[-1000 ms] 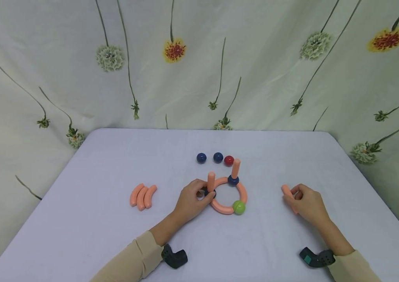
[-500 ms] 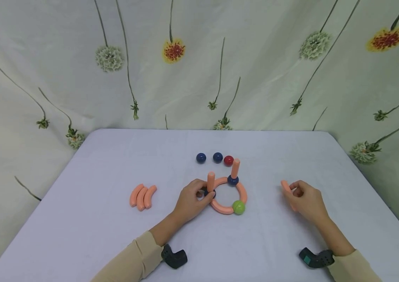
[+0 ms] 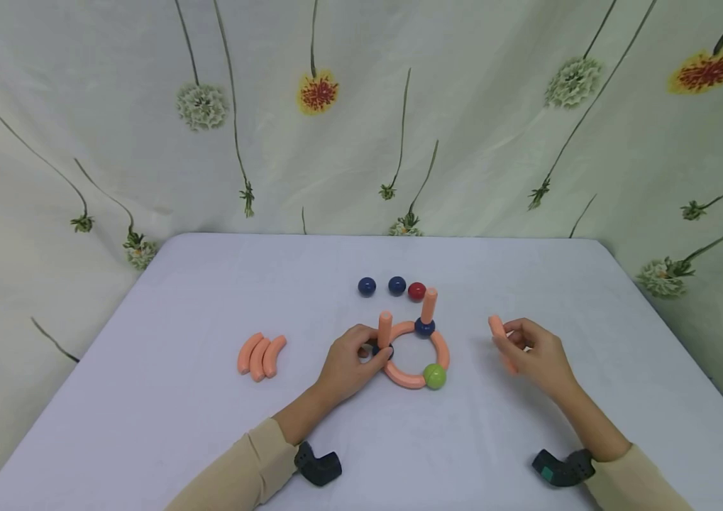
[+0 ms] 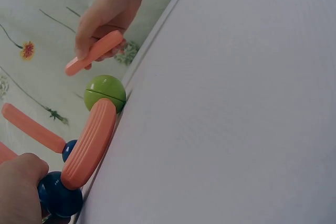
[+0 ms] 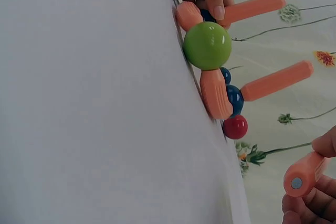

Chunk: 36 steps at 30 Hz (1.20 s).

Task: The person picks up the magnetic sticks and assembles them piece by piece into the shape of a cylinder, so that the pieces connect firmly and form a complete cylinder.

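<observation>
A ring of curved orange rods (image 3: 406, 381) lies on the table, joined by a green ball (image 3: 434, 376) and two dark blue balls. From the rear blue ball (image 3: 424, 327) one orange rod (image 3: 429, 305) stands up; another upright rod (image 3: 385, 330) rises from the left blue ball (image 4: 59, 194). My left hand (image 3: 351, 362) pinches that left ball, partly covering it. Right of the ring and above the table, my right hand (image 3: 538, 355) holds a loose orange rod (image 3: 497, 326) between thumb and fingers. The right wrist view shows a grey disc in that rod's end.
Behind the ring sit two blue balls (image 3: 367, 287) and a red ball (image 3: 416, 291). Several curved orange rods (image 3: 260, 357) lie side by side to the left. The white-covered table (image 3: 450, 461) ends at a flower-print cloth (image 3: 348, 163).
My right hand has lifted the orange rod and carried it left, closer to the ring. My left hand stays on the left blue ball.
</observation>
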Available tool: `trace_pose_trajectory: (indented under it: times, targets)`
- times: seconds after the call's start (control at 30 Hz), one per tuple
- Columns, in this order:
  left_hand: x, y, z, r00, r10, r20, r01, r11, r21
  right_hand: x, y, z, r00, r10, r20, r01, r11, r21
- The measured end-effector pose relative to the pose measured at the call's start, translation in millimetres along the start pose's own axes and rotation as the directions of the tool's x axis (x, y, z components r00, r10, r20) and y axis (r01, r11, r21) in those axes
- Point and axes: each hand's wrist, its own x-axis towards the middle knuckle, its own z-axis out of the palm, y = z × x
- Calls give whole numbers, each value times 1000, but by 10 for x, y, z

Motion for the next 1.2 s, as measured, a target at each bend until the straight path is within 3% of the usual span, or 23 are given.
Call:
trace_pose_trajectory:
  times: [0.2,0.53,1.0,1.2]
  targets:
    - [8,9,-2,1000,-14,11,13,1000,4,25,-111,94,998,-58,15,55,991,118]
    - [13,-4,-1,1000,9,8,-9,1000,18,35,-293,279,988,-145,52,131,971,201]
    - [0,-7,-6,1000,20,8,-21,999,29,-29,-438,470,972,-229,45,209,941,264]
    - [-2,-5,-14,1000,17,10,-17,1000,21,-44,-435,547,957,-289,35,268,922,278]
